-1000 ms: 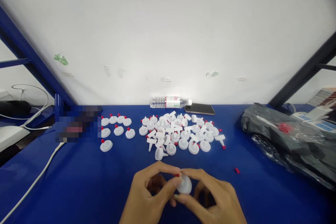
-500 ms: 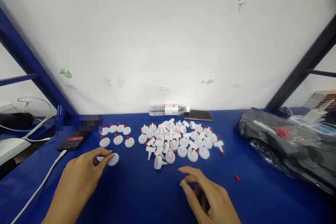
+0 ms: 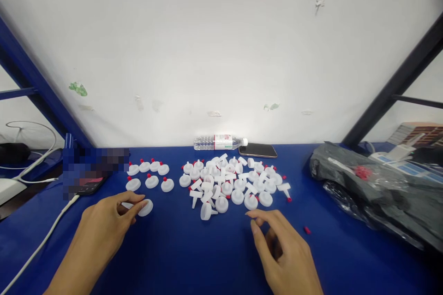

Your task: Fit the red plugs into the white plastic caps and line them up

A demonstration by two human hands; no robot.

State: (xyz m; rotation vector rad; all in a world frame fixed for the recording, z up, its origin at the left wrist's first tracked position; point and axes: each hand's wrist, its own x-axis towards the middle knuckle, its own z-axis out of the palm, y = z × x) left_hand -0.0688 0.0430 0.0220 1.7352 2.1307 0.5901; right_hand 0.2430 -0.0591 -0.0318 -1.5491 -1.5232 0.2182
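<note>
At the left of the blue table, my left hand [image 3: 104, 223] pinches the top of a white nozzle cap [image 3: 146, 208] that rests base-down. My fingers hide its tip. Behind it stand several white caps with red tips [image 3: 151, 181] in loose rows, and another white cap is partly covered by my hand. My right hand [image 3: 285, 246] hovers in front of the central pile of white nozzle caps [image 3: 221, 204], thumb and forefinger apart and nothing between them. A small red tip cover [image 3: 307, 230] lies to its right.
Behind the pile lie a clear water bottle [image 3: 223, 142] on its side and a phone [image 3: 258, 150]. A grey plastic-wrapped bundle [image 3: 367, 189] takes up the right side. At left are a second phone [image 3: 90, 186] and a white cable [image 3: 44, 244].
My right hand has shifted slightly to the right and nearer the pile, fingers still apart. My left hand stays on the same cap. The whole view has shifted a little.
</note>
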